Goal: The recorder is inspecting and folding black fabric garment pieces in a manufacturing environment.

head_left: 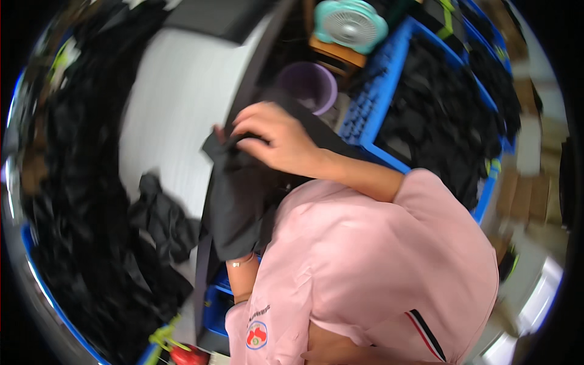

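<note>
A piece of black cloth [234, 207], possibly a garment, hangs in front of my pink shirt, over the table's near edge. My right hand [271, 137] is at its upper edge, thumb and curved fingers closing on the fabric, slightly blurred. My left forearm, with a thin bracelet at the wrist, goes up inside or behind the cloth. Most of my left hand [218, 132] is covered; only what looks like a fingertip shows at the cloth's upper left corner. Another crumpled black cloth [161, 219] lies on the white tabletop [176, 103] to the left.
Black fabric [85, 182] is heaped along the table's left side. At the right stands a blue crate [389, 85] full of black cloth [432, 115]. A purple bucket [325, 85] and a turquoise fan [350, 27] are beyond my hands. Something red [188, 355] lies at the bottom.
</note>
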`<state>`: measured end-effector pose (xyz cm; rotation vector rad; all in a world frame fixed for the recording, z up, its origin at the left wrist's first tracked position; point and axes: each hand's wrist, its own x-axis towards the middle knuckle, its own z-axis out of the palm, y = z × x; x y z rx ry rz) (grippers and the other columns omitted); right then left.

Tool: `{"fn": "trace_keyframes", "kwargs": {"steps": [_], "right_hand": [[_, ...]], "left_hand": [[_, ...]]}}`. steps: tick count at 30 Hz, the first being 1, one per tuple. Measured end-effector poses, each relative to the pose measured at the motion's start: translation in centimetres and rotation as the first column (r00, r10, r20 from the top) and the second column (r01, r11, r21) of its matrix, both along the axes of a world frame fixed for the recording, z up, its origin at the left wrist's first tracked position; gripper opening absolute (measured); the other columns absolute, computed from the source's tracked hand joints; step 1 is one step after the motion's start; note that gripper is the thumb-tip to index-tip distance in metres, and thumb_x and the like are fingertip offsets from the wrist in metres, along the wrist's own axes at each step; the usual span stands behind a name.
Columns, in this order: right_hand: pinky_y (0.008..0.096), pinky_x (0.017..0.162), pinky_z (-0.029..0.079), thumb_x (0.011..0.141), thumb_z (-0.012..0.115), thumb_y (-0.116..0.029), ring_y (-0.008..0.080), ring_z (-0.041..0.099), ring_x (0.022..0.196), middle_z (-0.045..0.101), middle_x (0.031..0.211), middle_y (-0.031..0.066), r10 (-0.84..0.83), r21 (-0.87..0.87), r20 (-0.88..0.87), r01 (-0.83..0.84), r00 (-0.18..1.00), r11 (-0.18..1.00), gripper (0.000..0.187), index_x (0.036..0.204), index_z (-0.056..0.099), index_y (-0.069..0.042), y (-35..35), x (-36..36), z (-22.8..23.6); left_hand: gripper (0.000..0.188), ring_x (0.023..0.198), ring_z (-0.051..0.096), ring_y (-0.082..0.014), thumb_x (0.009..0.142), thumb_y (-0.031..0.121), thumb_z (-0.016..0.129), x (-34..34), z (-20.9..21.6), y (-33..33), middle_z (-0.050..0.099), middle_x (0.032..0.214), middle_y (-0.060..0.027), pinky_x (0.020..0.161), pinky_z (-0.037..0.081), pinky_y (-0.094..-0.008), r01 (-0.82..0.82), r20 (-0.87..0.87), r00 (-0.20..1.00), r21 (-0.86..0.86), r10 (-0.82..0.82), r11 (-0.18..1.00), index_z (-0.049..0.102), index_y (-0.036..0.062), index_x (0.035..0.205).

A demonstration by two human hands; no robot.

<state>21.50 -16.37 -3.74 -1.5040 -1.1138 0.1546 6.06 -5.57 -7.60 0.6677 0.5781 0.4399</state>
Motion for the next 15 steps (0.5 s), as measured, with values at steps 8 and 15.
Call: {"fn": "trace_keyframes", "kwargs": {"steps": [8, 15], "right_hand": [[0.0435, 0.077, 0.050, 0.082, 0.070, -0.018, 0.0327, 0.064, 0.085, 0.067, 0.081, 0.0095, 0.076, 0.124, -0.074, -0.066, 0.994, 0.990, 0.012, 0.079, 0.068, -0.006, -1.4, 0.8, 0.4], [0.0382, 0.067, 0.054, 0.079, 0.075, -0.030, 0.0266, 0.071, 0.072, 0.073, 0.076, 0.0129, 0.398, 0.393, -0.338, -0.257, 0.853, 0.883, 0.027, 0.085, 0.076, -0.003, 1.8, 1.1, 6.7]], "left_hand": [[0.040, 0.111, 0.063, -0.0148, 0.097, 0.013, 0.067, 3.8, 1.4, 1.2, 0.064, 0.129, -0.0105, 0.095, 0.054, -0.0307, 0.028, -0.135, 0.991, 0.308, 0.014, 0.951, 0.059, -0.0004, 0.133], [0.040, 0.112, 0.063, -0.0150, 0.097, 0.013, 0.067, 4.9, 5.2, 1.4, 0.064, 0.130, -0.0104, 0.095, 0.053, -0.0309, 0.055, -0.232, 0.968, 0.558, 0.092, 0.828, 0.058, -0.0006, 0.133]]}}
